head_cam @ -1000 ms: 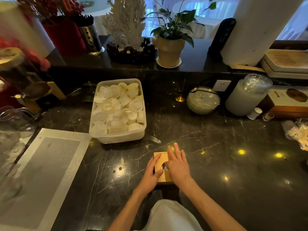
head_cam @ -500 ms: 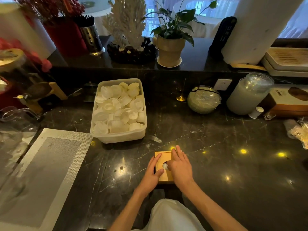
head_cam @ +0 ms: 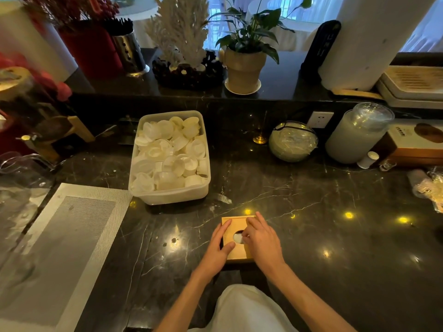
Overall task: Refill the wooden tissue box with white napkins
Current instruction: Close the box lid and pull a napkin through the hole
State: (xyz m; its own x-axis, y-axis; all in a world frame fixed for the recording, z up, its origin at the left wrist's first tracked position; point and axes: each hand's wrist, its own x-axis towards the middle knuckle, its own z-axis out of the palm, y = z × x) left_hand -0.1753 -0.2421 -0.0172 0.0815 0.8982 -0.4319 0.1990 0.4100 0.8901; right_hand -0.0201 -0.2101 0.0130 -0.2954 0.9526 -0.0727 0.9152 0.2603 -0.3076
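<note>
The wooden tissue box (head_cam: 236, 238) sits on the dark marble counter (head_cam: 311, 236), near its front edge. The left hand (head_cam: 219, 248) lies flat against the box's left side, fingers loosely spread. The right hand (head_cam: 262, 240) covers the lid's right half, fingertips curled at the round opening, where white paper shows. A plastic tub (head_cam: 170, 159) stands behind.

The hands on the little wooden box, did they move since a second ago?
A little. The right hand curled back from lying flat, so the round hole of the wooden box now shows, with its fingertips at the edge. The left hand kept steadying the left side. The box stayed put.
</note>
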